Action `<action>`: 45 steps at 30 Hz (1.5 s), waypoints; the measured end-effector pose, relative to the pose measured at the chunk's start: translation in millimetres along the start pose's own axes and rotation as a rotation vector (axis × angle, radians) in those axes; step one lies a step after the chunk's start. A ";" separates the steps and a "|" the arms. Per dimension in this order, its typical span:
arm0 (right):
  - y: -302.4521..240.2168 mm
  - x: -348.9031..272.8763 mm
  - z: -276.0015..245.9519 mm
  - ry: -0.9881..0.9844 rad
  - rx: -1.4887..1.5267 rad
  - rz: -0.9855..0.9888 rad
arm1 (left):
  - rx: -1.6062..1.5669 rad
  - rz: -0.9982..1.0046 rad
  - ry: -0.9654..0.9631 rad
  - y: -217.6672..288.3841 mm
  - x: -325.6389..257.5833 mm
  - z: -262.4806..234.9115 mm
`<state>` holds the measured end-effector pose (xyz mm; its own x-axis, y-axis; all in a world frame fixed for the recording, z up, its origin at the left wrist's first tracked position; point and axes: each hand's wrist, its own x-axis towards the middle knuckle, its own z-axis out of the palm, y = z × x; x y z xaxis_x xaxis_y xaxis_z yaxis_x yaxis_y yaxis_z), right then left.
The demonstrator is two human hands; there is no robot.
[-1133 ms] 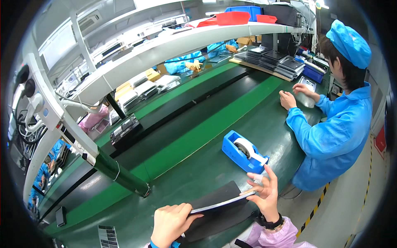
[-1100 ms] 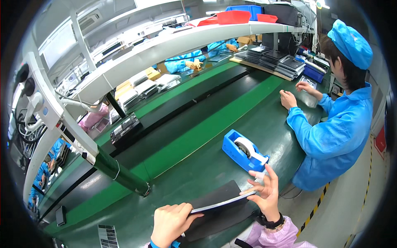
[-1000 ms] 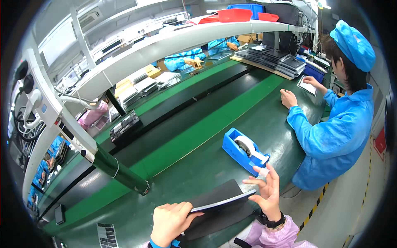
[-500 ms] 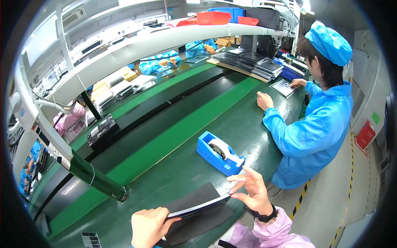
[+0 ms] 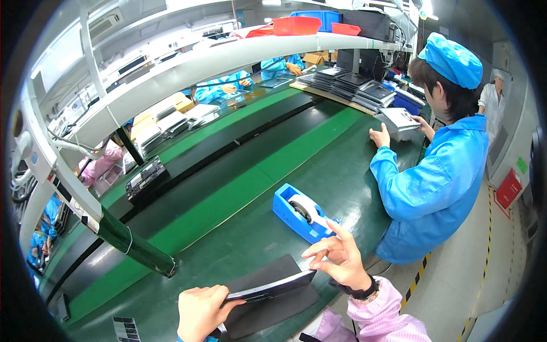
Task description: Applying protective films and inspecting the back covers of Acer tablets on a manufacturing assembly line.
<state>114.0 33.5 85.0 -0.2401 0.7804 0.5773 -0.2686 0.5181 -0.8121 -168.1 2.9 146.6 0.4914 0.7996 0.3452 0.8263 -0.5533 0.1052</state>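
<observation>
A thin, flat dark panel with a pale edge (image 5: 273, 288) is held tilted on its long side, just above a black mat (image 5: 265, 310) on the green table. My left hand (image 5: 202, 312) is closed round its left end, thumb on the near face. At the right end my right hand (image 5: 341, 262) pinches the corner with thumb and fingertips, the other fingers raised. Whether a thin film or strip is also between those fingertips, I cannot make out. Just beyond that hand stands a blue tape dispenser (image 5: 296, 214) with a roll of clear tape.
A co-worker in blue (image 5: 433, 176) at the right holds a flat panel (image 5: 400, 118). Stacked dark panels (image 5: 347, 85) lie at the back. A green-wrapped post (image 5: 137, 245) rises at the left, beneath a white overhead beam (image 5: 199, 60). A swatch card (image 5: 126, 329) lies near front left.
The co-worker has lifted the panel off the table. My right hand has shifted slightly left, and the panel I hold has tipped, showing more of its dark face. A white-coated person appears at far right.
</observation>
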 end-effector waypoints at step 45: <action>18.7 12.2 21.9 0.262 0.305 0.459 | -0.124 0.013 0.065 10.4 -8.2 -10.5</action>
<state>85.6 45.1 78.8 -0.1678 0.9805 0.1020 -0.4567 0.0144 -0.8895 -166.4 -11.9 154.6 0.4800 0.7775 0.4064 0.7775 -0.5916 0.2134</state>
